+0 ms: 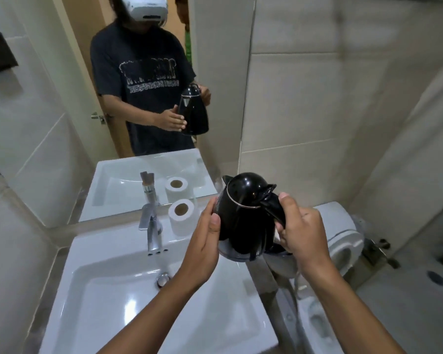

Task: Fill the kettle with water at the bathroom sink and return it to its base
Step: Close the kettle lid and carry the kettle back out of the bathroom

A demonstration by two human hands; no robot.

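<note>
A glossy black kettle (243,213) with its lid closed is held upright in the air over the right edge of the white sink (108,290). My right hand (301,226) grips its handle on the right side. My left hand (205,231) presses flat against the kettle's left wall, thumb on the front. The chrome tap (151,226) stands at the back of the basin, to the left of the kettle, with no water running. The drain plug (163,278) sits in the basin. No kettle base is in view.
A toilet paper roll (181,217) stands on the sink ledge between tap and kettle. A mirror (138,98) above reflects a person holding the kettle. A white toilet (343,236) is to the right, tiled walls all around.
</note>
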